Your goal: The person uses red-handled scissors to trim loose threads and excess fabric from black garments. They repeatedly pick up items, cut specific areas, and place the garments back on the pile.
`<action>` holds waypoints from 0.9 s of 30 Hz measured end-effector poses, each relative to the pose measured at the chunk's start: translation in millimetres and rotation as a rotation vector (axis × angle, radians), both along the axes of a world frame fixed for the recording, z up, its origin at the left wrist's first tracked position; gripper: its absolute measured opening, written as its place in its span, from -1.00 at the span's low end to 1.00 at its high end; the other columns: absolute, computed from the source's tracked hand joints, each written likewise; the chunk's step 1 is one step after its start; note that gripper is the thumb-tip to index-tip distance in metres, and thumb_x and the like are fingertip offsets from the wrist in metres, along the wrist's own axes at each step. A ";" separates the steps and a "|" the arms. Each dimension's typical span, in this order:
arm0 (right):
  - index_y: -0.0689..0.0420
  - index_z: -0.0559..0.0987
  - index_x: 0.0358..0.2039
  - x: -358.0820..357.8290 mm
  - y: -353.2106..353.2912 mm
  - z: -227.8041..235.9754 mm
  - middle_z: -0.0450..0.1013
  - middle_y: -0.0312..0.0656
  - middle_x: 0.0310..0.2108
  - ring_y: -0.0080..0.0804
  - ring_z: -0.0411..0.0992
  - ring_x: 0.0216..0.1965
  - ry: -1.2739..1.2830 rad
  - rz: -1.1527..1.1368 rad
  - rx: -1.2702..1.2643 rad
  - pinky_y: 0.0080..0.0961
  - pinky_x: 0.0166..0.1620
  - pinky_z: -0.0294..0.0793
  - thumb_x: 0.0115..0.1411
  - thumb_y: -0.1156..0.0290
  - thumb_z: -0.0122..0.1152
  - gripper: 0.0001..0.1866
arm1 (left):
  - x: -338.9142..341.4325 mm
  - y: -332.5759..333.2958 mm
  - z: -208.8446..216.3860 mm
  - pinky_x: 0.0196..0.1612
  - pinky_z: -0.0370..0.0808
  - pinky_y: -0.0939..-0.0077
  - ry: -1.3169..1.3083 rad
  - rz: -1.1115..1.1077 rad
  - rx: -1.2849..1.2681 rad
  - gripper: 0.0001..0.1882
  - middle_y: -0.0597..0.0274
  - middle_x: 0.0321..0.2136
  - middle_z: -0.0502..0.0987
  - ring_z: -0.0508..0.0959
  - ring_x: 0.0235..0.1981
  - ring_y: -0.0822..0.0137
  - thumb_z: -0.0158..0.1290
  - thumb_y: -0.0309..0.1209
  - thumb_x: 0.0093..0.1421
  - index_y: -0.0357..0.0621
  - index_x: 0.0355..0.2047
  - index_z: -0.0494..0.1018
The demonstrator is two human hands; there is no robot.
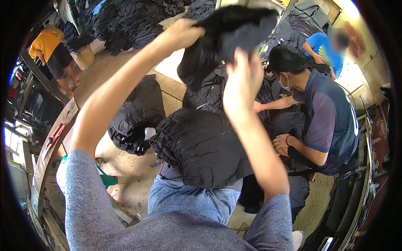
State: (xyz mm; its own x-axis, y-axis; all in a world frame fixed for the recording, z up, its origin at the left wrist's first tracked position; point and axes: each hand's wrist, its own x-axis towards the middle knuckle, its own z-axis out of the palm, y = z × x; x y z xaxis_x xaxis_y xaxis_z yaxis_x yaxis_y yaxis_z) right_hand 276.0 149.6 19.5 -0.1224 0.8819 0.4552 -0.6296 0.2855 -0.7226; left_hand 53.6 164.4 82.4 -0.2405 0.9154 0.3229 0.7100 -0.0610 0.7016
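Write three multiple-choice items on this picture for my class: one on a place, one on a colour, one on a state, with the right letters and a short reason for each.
1. Where does the stack of folded dark garments rest?
A. on the person's lap
B. on a shelf
C. in the pale bucket

2. What colour is the shirt of the person bending over at upper left?
A. green
B. yellow-orange
C. white

3. How is the dark cloth garment held?
A. lying flat on the floor
B. raised in the air by the left hand, the right hand open just below it
C. folded under one arm

Answers:
1 A, the stack sits on the blue-clad thighs.
2 B, the shirt is clearly yellow-orange.
3 B, the left hand grips the cloth up high while the right hand's fingers are spread beneath.
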 end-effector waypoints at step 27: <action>-0.19 0.72 -0.23 22.4 -21.5 -70.8 0.50 -0.45 0.04 -0.44 0.45 0.10 -0.924 -0.298 1.655 -0.36 0.09 0.49 0.26 0.24 0.34 -0.91 | 10.9 -125.3 -135.5 -0.09 0.55 0.64 -0.678 -0.486 -0.398 -0.74 0.38 -0.15 0.68 0.57 -0.14 0.66 0.08 -0.33 0.63 -0.28 0.11 0.57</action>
